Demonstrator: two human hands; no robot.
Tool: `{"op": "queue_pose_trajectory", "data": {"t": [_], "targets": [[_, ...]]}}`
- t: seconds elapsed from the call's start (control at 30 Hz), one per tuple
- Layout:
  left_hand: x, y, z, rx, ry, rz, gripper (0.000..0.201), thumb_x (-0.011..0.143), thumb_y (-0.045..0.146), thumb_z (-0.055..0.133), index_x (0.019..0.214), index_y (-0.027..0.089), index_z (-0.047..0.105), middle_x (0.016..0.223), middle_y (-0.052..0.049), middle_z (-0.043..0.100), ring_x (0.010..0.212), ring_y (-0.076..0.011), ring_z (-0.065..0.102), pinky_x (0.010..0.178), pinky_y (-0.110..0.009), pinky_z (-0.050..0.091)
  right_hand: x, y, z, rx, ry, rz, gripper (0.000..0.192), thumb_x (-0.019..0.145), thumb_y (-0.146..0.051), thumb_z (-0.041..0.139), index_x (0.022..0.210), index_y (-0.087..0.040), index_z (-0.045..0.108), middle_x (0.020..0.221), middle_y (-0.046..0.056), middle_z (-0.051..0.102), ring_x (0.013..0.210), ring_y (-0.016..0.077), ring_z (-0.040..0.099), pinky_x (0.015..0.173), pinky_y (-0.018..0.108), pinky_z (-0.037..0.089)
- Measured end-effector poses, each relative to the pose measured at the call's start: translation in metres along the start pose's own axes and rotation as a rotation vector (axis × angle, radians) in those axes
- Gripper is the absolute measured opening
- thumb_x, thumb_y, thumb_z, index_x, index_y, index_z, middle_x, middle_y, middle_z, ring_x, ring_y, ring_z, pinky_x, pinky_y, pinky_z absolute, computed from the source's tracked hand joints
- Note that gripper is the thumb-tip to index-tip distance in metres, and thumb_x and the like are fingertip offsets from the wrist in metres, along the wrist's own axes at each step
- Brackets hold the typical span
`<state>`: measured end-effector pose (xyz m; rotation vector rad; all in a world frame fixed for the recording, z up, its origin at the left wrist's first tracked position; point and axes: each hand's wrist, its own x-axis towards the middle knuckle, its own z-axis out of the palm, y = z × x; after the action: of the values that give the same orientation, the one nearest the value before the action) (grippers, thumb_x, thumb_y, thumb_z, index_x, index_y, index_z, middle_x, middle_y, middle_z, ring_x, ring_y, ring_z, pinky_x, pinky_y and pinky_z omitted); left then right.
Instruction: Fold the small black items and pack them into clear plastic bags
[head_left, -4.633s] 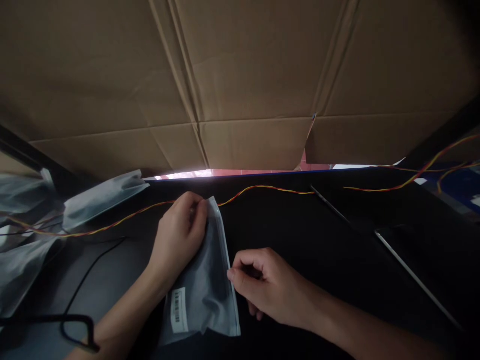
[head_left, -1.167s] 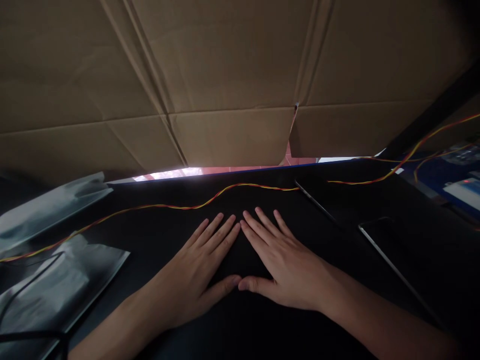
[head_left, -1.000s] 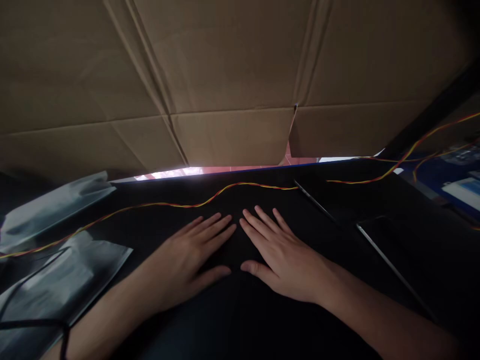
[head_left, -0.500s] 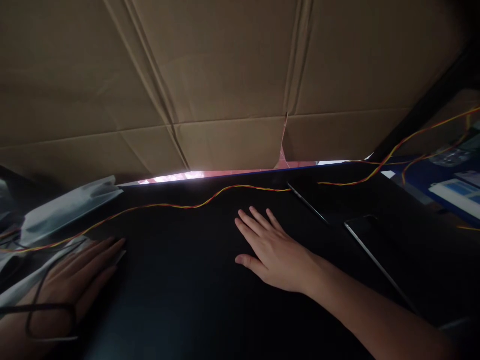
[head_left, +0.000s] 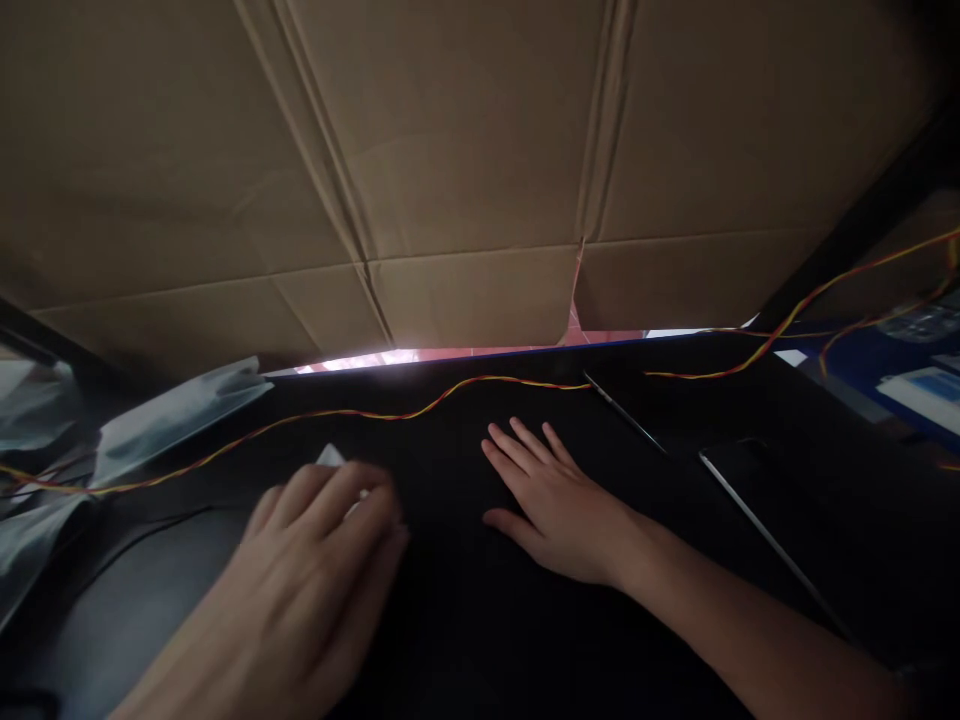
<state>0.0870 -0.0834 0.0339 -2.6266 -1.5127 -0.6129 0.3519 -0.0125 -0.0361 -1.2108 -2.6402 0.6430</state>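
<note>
A flattened cardboard sheet [head_left: 465, 150] stands across the back of the view, its lower edge just above the far edge of the black table [head_left: 465, 620]. A red-and-yellow twisted wire [head_left: 420, 405] runs across the table from the left side toward the centre rear; a second run of the same wire [head_left: 795, 320] lies at the right rear. Grey foil bags [head_left: 180, 410] lie at the left edge, with the wire passing over them. A thin dark flat panel [head_left: 750, 500] lies right of centre. The right hand [head_left: 559, 495] rests palm down on the table, fingers spread and flat, holding nothing. The left hand [head_left: 315, 570] is blurred, fingers loosely extended over a small pale piece [head_left: 331, 458], probably a bag corner, of which only a tip shows beyond the fingertips; whether the hand grips it or merely covers it cannot be told. Risk assessment: the wire lies just beyond the left fingertips, so a sweep of that hand could snag it and drag the bags at the left. The pale piece is thin and mostly covered, so a loose contact could let it slide away on the smooth table
</note>
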Motion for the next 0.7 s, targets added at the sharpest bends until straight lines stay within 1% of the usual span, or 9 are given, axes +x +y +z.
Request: {"op": "queue_pose_trajectory", "data": {"t": [0.1,0.17,0.23,0.3,0.37,0.5,0.53,0.63,0.7], "targets": [[0.045,0.008,0.018,-0.022,0.003,-0.008,0.025,0.108,0.032,0.047,0.091,0.023,0.063,0.099,-0.008,0.066,0.091,-0.0278,0.056,0.080,-0.046,0.046,0.001,0.001,0.001,-0.015,0.017,-0.003,0.075,0.110,-0.054,0.057,0.171,-0.014,0.039,0.181,0.016,0.027,0.170,0.0392,0.014,0.136,0.070,0.015],[0.066,-0.005,0.042,-0.078,0.000,-0.049,0.023,0.107,0.033,0.051,0.094,0.021,0.065,0.104,-0.009,0.067,0.091,-0.0273,0.055,0.084,-0.046,0.047,0.001,0.002,0.000,-0.013,0.048,-0.014,0.074,0.108,-0.052,0.062,0.169,-0.014,0.043,0.179,0.018,0.034,0.169,0.0405,0.020,0.135,0.071,0.017],[0.077,-0.024,0.067,-0.120,-0.022,-0.065,0.020,0.106,0.029,0.053,0.095,0.020,0.068,0.102,-0.009,0.068,0.090,-0.0258,0.058,0.085,-0.045,0.050,0.000,0.002,-0.004,0.022,0.132,-0.035,0.066,0.104,-0.042,0.069,0.162,-0.015,0.051,0.172,0.019,0.048,0.164,0.0396,0.036,0.133,0.068,0.030],[0.080,-0.039,0.085,-0.152,-0.030,-0.086,0.017,0.104,0.026,0.055,0.096,0.020,0.069,0.099,-0.007,0.067,0.089,-0.0249,0.061,0.085,-0.043,0.051,-0.001,-0.001,-0.009,0.069,0.226,-0.106,0.048,0.099,-0.029,0.075,0.144,-0.018,0.062,0.151,0.016,0.065,0.144,0.0339,0.058,0.120,0.057,0.049],[0.078,-0.047,0.094,-0.174,-0.018,-0.111,0.013,0.103,0.025,0.057,0.100,0.020,0.069,0.097,-0.006,0.066,0.090,-0.0251,0.061,0.084,-0.043,0.051,-0.003,-0.007,-0.009,0.061,0.258,-0.276,0.031,0.097,-0.023,0.077,0.127,-0.021,0.067,0.129,0.010,0.071,0.120,0.0267,0.066,0.103,0.045,0.057],[0.075,-0.047,0.094,-0.231,0.025,-0.131,0.011,0.102,0.025,0.060,0.107,0.019,0.068,0.095,-0.005,0.064,0.089,-0.0250,0.059,0.083,-0.043,0.050,-0.007,-0.028,0.013,-0.053,0.294,-0.652,0.005,0.103,-0.024,0.071,0.107,-0.027,0.072,0.115,0.000,0.072,0.099,0.0191,0.063,0.088,0.035,0.052],[0.075,-0.046,0.092,-0.252,0.045,-0.130,0.011,0.102,0.024,0.059,0.108,0.019,0.068,0.095,-0.005,0.063,0.090,-0.0246,0.059,0.082,-0.042,0.050,-0.007,-0.033,0.020,-0.067,0.326,-0.714,0.006,0.104,-0.023,0.069,0.101,-0.027,0.072,0.109,-0.002,0.073,0.095,0.0180,0.062,0.085,0.034,0.051],[0.073,-0.045,0.074,-0.333,0.124,-0.089,0.011,0.106,0.026,0.055,0.102,0.019,0.063,0.094,-0.005,0.061,0.088,-0.0222,0.058,0.080,-0.039,0.049,-0.006,-0.041,0.029,-0.056,0.385,-0.794,0.015,0.105,-0.018,0.065,0.092,-0.024,0.069,0.089,-0.005,0.072,0.082,0.0162,0.058,0.075,0.033,0.047],[0.070,-0.044,0.055,-0.422,0.098,0.032,0.026,0.109,0.033,0.052,0.087,0.021,0.059,0.084,-0.002,0.059,0.078,-0.0182,0.057,0.071,-0.034,0.047,-0.005,-0.040,0.023,0.010,0.428,-0.746,0.015,0.105,-0.020,0.063,0.091,-0.022,0.069,0.083,-0.004,0.070,0.078,0.0158,0.058,0.072,0.033,0.047]]}}
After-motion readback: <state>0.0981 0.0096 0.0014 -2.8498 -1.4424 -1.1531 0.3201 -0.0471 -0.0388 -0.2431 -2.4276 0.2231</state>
